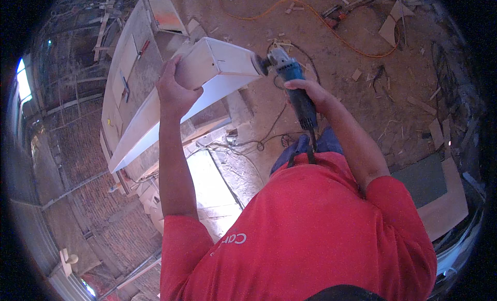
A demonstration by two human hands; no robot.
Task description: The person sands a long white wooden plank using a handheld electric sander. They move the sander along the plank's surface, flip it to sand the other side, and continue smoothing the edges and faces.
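My right hand is closed around the body of a blue and black angle grinder. The grinder's round disc meets the right end of a long, pale box-like panel piece, or lies very close to it. On the left, my left hand grips this piece, thumb and fingers spread over its upper edge. The piece rests at a slant along a large workbench; its white face is turned towards me. The grinder's cord runs down from its rear end to my waist.
On the bench lie a red-handled tool, a clamp-like metal tool and a second box-like wooden piece. An orange cord and dark cables cross the floor among wood scraps. A cut board lies at right.
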